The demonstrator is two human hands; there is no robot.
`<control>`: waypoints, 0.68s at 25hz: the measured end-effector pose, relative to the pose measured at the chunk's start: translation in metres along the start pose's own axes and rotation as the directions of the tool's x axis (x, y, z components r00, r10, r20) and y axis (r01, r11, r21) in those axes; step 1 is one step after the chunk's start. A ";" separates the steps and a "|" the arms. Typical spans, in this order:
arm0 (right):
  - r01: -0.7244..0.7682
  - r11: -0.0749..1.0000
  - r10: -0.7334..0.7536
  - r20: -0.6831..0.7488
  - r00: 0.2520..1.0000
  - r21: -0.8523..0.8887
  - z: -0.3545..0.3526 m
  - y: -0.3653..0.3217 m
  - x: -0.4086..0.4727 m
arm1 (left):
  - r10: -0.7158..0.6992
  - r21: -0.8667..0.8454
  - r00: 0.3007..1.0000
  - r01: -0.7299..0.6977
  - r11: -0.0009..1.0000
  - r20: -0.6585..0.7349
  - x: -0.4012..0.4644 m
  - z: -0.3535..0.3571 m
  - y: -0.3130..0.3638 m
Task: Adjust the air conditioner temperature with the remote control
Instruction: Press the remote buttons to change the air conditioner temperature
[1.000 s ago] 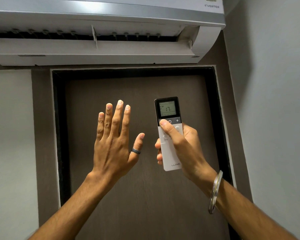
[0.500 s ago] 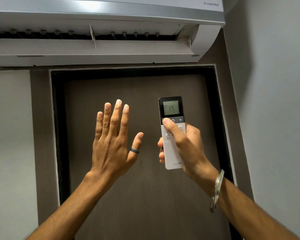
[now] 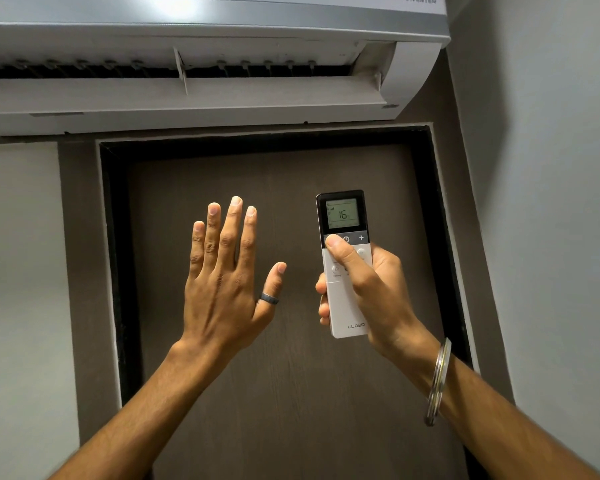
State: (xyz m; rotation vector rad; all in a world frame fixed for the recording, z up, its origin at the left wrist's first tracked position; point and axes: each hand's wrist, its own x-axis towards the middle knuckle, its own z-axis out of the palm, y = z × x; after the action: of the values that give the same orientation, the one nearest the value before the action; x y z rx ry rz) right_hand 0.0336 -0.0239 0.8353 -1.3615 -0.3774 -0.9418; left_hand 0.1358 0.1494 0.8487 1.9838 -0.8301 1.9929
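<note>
Wall-mounted air conditioner (image 3: 201, 57), white with a silver band and the word "INVERTER" at its upper right corner; the louvre flap along its lower edge is swung open, exposing a dark slot with a row of vanes. Directly below the air conditioner, a dark brown door (image 3: 291, 393) set in a black-edged frame fills the middle of the view, with pale grey wall (image 3: 551, 237) on either side of it. Below the air conditioner and in front of the door, two bare forearms reach upward. The left hand (image 3: 226, 282) is raised with its back toward the camera, four fingers straight and close together, thumb spread aside — released and holding nothing; a dark ring (image 3: 269, 298) sits on the thumb. Beside it, under the right end of the air conditioner, the right hand (image 3: 368, 292) is clenched around the remote control (image 3: 345, 265), fingers wrapped behind the white lower body, thumb tip pressed on the dark button strip at its left end, next to the power symbol and the plus key. A metal bangle (image 3: 438, 382) circles the right wrist. The remote stands upright, its top aimed toward the air conditioner — its screen (image 3: 342, 213) reads 16, and "LLOYD" is printed near its bottom edge
</note>
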 end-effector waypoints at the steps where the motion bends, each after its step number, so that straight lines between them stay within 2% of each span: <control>1: 0.002 1.000 -0.002 -0.003 1.000 0.000 0.000 0.001 0.000 | 0.001 -0.003 1.000 -0.001 1.000 0.003 0.000 0.000 0.000; 12: 0.012 1.000 -0.012 -0.013 1.000 -0.009 -0.003 -0.006 0.000 | 0.017 -0.031 1.000 -0.017 0.999 0.006 0.003 0.002 0.003; 17: 0.072 0.986 -0.084 -0.068 0.994 -0.153 -0.008 -0.009 -0.005 | 0.005 -0.074 1.000 -0.005 0.997 0.006 -0.002 0.004 0.011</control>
State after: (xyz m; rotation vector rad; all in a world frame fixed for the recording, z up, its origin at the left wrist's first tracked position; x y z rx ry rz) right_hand 0.0216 -0.0289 0.8354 -1.4518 -0.3098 -1.1009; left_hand 0.1334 0.1388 0.8436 1.9497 -0.8977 1.9311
